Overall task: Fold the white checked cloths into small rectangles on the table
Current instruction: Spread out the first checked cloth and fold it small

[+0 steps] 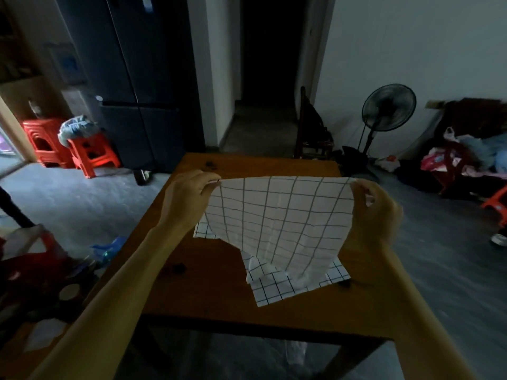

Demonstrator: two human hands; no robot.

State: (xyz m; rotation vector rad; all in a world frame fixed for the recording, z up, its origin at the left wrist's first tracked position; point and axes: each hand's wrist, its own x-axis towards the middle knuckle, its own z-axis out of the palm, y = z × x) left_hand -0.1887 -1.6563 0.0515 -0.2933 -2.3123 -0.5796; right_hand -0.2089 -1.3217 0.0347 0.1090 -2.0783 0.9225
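A thin white cloth with a wide dark grid (277, 215) hangs stretched above the brown wooden table (197, 283), its top edge pulled taut between two raised hands and its body tapering down into soft vertical creases. Its lower tip drapes onto a second white checked cloth with a finer, darker grid (285, 287), which lies flat on the tabletop; another patch of that finer check shows just below the left wrist, partly hidden by the lifted cloth.

The left hand (186, 200) pinches the cloth's upper left corner between thumb and curled fingers. The right hand (375, 207) grips the upper right corner the same way, fingers folded around the fabric edge. Both bare forearms reach in from the near edge of the table.

Beyond the table stand stacked red plastic stools (68, 146) and a black pedestal fan (388, 108).
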